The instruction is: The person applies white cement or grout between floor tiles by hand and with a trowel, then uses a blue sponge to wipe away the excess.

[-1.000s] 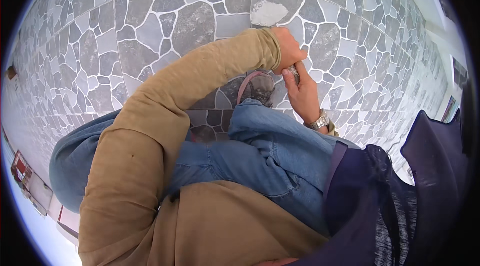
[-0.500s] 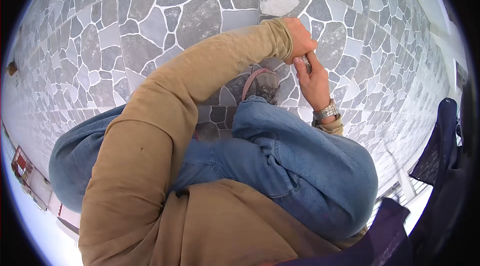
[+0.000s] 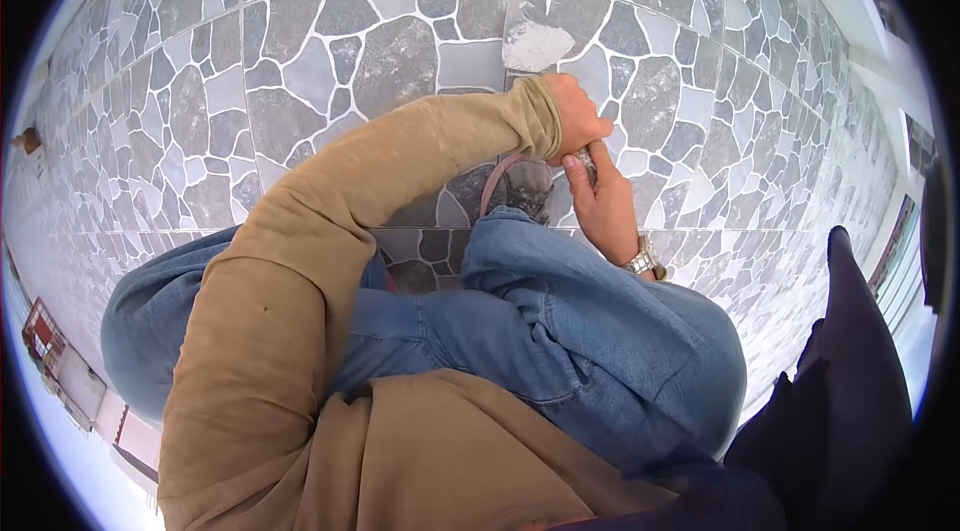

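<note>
My left hand (image 3: pixel 577 114) reaches across from the left in a tan sleeve, closed, its fingers mostly hidden from above. Just below it, touching, is my right hand (image 3: pixel 607 206), with a metal wristwatch (image 3: pixel 642 256) at its wrist. A small grey, crusted thing (image 3: pixel 587 164) shows between the right thumb and forefinger, right against the left fist; its kind is too hidden to tell. Past the left hand, a whitish-grey patch of powder or paste (image 3: pixel 537 46) lies on the stone-patterned floor (image 3: pixel 395 71).
My bent knees in blue jeans (image 3: pixel 600 311) fill the near middle. Beside the hands is my dusty foot in footwear with a pink strap (image 3: pixel 500 176). Dark cloth (image 3: pixel 835 371) hangs at the right. A small brown object (image 3: pixel 27 139) stands at the far left.
Both hands, still together, appear lower and slightly left in the picture. The floor pattern has shifted as well, so the view has moved. The dark cloth at the right has swung.
</note>
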Motion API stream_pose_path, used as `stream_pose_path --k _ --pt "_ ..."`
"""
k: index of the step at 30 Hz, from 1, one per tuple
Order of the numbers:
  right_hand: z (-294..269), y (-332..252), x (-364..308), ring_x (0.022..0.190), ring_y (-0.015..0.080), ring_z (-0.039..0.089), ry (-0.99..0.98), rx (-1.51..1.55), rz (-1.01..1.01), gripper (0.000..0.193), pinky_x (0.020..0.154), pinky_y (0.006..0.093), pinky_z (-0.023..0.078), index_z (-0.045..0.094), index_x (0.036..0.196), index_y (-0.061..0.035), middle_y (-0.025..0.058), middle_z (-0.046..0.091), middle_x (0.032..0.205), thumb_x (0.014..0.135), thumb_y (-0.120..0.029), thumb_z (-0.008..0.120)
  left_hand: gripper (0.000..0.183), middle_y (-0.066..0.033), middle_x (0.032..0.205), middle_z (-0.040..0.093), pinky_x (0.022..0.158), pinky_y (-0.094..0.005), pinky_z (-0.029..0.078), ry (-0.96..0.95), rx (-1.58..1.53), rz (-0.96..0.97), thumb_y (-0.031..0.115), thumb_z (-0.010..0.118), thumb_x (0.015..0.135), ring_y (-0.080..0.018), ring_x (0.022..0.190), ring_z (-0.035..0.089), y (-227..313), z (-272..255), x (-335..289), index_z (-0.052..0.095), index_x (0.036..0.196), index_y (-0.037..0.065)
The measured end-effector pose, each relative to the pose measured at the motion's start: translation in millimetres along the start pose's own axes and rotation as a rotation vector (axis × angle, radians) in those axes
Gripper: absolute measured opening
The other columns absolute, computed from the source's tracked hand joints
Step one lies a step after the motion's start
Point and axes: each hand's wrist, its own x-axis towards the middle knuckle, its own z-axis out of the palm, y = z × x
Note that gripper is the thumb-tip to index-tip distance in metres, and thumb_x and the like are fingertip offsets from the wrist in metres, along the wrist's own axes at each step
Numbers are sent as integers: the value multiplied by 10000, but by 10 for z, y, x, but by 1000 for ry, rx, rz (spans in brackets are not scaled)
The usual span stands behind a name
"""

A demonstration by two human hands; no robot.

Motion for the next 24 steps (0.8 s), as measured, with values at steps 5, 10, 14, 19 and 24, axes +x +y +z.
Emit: stream_pose_path --k 5,10,14,19,24 --pt "-64 -8 362 574 240 609 -12 -38 -39 373 555 379 445 570 1346 -75 150 642 682 1041 -289 593 383 -107 817 736 712 -450 587 70 35 -17 286 798 691 -324 844 739 -251 -97 133 655 1010 129" --pt "-23 12 87 561 288 617 7 -21 -10 379 559 397 449 552 1352 -79 154 634 665 1038 -288 596 445 -109 844 738 711 -438 584 13 67 -20 307 810 699 -321 840 738 -62 85 100 647 1076 137" --pt "-89 64 355 580 307 626 -29 -133 6 388 567 404 457 565 1341 -73 165 643 685 1034 -307 606 464 -102 846 738 730 -447 584 43 12 -13 318 806 708 -319 845 739 -201 -14 183 648 1099 124" --pt "29 47 167 658 338 661 -59 -49 9 393 597 420 472 548 1327 -53 178 663 753 1025 -296 616 435 -109 843 740 731 -452 587 -18 77 -45 326 792 727 -330 833 746 -126 145 111 654 1080 114" --pt "386 475 -144 908 440 679 102 -54 -225 462 737 476 511 501 1371 -41 275 677 1003 974 -229 642 580 -192 1146 691 905 -442 559 82 11 -69 232 777 742 -360 1072 694 176 543 -22 597 1278 104"
